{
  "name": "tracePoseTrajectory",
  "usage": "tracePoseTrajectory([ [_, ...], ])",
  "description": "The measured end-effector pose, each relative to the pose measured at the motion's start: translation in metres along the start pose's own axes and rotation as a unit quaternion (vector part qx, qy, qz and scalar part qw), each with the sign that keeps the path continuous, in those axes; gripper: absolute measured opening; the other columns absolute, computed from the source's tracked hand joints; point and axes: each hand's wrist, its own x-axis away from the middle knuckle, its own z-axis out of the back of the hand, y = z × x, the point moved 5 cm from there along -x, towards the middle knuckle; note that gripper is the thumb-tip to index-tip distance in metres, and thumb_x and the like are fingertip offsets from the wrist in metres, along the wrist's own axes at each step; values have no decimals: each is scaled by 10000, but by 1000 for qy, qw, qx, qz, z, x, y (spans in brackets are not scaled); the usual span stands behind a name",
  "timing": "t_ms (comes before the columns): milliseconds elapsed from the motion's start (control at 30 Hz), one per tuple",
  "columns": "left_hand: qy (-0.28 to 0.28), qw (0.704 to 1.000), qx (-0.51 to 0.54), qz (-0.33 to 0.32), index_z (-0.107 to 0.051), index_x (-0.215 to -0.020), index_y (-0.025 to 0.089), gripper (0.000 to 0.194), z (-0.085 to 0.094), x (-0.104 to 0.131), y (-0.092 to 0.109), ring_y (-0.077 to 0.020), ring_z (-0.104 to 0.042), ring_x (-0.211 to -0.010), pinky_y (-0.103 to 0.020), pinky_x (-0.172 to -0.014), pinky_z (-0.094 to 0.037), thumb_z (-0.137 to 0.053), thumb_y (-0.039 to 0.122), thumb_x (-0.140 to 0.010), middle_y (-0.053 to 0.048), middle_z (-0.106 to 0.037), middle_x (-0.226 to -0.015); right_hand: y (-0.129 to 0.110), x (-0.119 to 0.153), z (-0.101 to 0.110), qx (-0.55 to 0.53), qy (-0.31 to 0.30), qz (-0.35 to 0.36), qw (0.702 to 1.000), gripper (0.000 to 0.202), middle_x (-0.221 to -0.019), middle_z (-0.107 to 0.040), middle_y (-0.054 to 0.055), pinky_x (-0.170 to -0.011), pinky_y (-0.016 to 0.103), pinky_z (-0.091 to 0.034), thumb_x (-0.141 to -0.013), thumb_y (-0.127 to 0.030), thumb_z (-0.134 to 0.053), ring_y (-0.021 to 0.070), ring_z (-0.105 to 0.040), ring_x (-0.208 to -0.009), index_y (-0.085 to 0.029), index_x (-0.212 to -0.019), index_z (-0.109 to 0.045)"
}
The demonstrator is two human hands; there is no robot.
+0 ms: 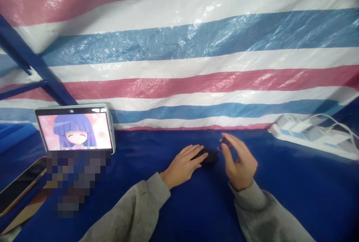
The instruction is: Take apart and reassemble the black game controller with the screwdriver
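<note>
Under the fingers of my left hand (183, 164) lies a black computer mouse (210, 156), flat on the blue surface. The thumb and fingers grip its near end, and part of it is covered by them. Just to the right, my right hand (240, 161) pinches a small dark purple-red object (226, 143) between thumb and fingertips. Its pinkish end points toward the mouse's right end, close to it. The fingers partly hide this object, and I cannot make out its kind.
A tablet (75, 132) playing a cartoon leans upright at the left. Nearer lies a phone (22, 184), beside a pixelated patch. At the right is a white power strip (311, 137) with plugs and cables. Striped plastic sheeting (179, 81) hangs behind the blue tabletop (196, 212).
</note>
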Motion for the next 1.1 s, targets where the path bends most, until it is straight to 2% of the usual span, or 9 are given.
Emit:
tracePoseTrajectory([
  [100,-1,1000,0,0,-449,-1454,230,426,-2,1,-1,-231,-396,-1438,-457,-1188,-356,-465,251,-1029,-97,-418,-1547,2,1,1,10,11,-1,1000,255,-981,-744,79,-782,365,-603,-871,-158,-644,208,-711,-878,-209,-1118,-679],
  [267,2,1000,-1,-1,-453,-1451,222,427,-1,0,-1,-233,-393,-1440,-456,-1185,-362,-473,238,-1025,-100,-416,-1548,7,5,-2,-25,-10,-16,1000,314,-1067,-740,101,-844,398,-599,-914,-135,-556,211,-718,-930,-201,-1208,-644],
  [433,3,1000,-1,-2,-440,-1459,239,425,0,0,0,-233,-395,-1439,-463,-1183,-364,-452,252,-1034,-97,-419,-1547,8,6,0,-12,24,-27,999,221,-975,-745,84,-678,338,-598,-870,-207,-658,199,-712,-811,-204,-1091,-669],
  [500,4,1000,-2,-3,-441,-1457,230,424,-2,0,0,-232,-393,-1440,-461,-1187,-358,-450,247,-1034,-98,-413,-1550,7,5,1,-11,21,-18,1000,202,-967,-744,77,-720,349,-599,-866,-195,-660,207,-713,-854,-208,-1067,-677],
  [633,6,1000,-1,-1,-437,-1460,236,426,-3,1,-1,-228,-388,-1443,-460,-1186,-360,-446,247,-1035,-96,-418,-1547,5,3,0,-22,-3,-16,1000,306,-1063,-739,97,-857,410,-592,-911,-143,-568,220,-714,-952,-202,-1198,-652],
  [833,4,1000,1,1,-440,-1460,231,427,-2,1,0,-233,-400,-1436,-461,-1185,-359,-449,248,-1034,-99,-422,-1545,3,3,1,9,9,5,1000,291,-1000,-739,86,-780,380,-600,-868,-130,-640,212,-703,-901,-208,-1147,-666],
  [1000,6,1000,5,6,-451,-1452,220,419,-2,1,-1,-225,-404,-1433,-454,-1187,-358,-449,247,-1034,-101,-438,-1534,3,4,0,-23,-4,-3,1000,322,-1062,-735,97,-827,401,-592,-910,-117,-552,218,-708,-950,-206,-1204,-646],
  [1100,6,1000,5,5,-450,-1453,216,421,-1,1,-1,-229,-402,-1434,-452,-1189,-355,-451,249,-1033,-99,-430,-1539,5,6,-1,-14,12,-19,1000,304,-1034,-741,97,-754,377,-595,-895,-150,-601,211,-717,-884,-204,-1191,-646],
])
